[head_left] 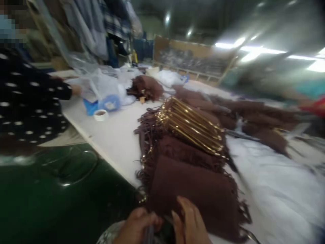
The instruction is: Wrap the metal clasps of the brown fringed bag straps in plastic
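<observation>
My left hand (137, 225) sits at the bottom edge, fingers curled around something thin and dark that the blur hides. Beside it, my right hand (191, 223) rests with fingers together on the near edge of a brown fringed fabric piece (198, 193). Behind that piece lies a stack of similar brown fringed pieces with gold metal bars (193, 125) along their tops. All of it lies on a white table (111, 135).
A person in a dark dotted sleeve (27, 101) stands at the left, a hand by clear plastic bags (101, 84). A tape roll (101, 115) sits near them. More brown pieces (254, 115) spread to the right over white fabric (274, 176). Green floor (50, 203) lies below.
</observation>
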### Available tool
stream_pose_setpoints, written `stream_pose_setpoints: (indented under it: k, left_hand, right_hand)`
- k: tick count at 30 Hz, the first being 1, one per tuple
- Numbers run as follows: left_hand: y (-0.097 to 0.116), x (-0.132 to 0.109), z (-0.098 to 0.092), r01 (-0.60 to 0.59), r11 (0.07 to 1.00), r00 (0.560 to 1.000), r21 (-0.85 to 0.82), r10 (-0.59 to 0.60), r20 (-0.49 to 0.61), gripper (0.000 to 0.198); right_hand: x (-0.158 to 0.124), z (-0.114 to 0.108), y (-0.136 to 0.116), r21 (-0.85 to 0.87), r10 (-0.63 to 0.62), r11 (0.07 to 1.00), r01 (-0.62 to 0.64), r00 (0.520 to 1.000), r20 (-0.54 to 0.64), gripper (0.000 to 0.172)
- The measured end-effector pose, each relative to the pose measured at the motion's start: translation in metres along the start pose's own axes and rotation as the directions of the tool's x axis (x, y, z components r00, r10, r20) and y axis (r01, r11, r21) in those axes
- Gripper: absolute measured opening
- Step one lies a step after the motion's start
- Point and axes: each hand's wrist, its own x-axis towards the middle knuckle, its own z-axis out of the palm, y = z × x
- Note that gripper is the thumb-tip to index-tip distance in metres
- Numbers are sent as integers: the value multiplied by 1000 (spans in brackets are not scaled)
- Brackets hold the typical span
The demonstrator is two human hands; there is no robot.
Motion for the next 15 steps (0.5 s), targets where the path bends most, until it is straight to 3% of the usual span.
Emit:
stream_pose_setpoints:
  k: [3, 5, 7, 9, 10, 12, 13, 15]
  left_hand:
    - [-4, -3, -1, 35, 998, 986, -45, -28, 163, 40]
    - [0, -2, -6, 85, 994, 959, 65, -100, 266, 52]
    - [7, -5, -18, -32, 956, 969, 290, -42, 243, 59]
    - [16, -10, -33, -239, 793, 971, 560, 186, 152, 53]
    - [21, -13, -41, -317, 669, 937, 673, 330, 113, 47]
    - [26, -16, -49, -360, 455, 838, 814, 542, 68, 34]
    - [27, -15, -50, -361, 388, 799, 848, 597, 67, 30]
    - [24, -10, -47, -377, 320, 763, 869, 640, 96, 31]
  right_hand:
    - [25, 13, 14, -269, -263, 932, 244, 964, -34, 49]
    - [36, 10, 20, -322, -294, 907, 271, 956, -22, 45]
    - [41, 5, 22, -325, -279, 912, 252, 959, -40, 43]
    - [42, 3, 22, -315, -269, 919, 237, 961, -63, 44]
    - [41, 4, 21, -310, -262, 923, 229, 962, -71, 44]
    - [39, 7, 19, -300, -234, 933, 200, 969, -83, 44]
    - [39, 8, 18, -296, -220, 937, 186, 972, -86, 44]
    - [38, 10, 16, -292, -203, 942, 167, 975, -96, 44]
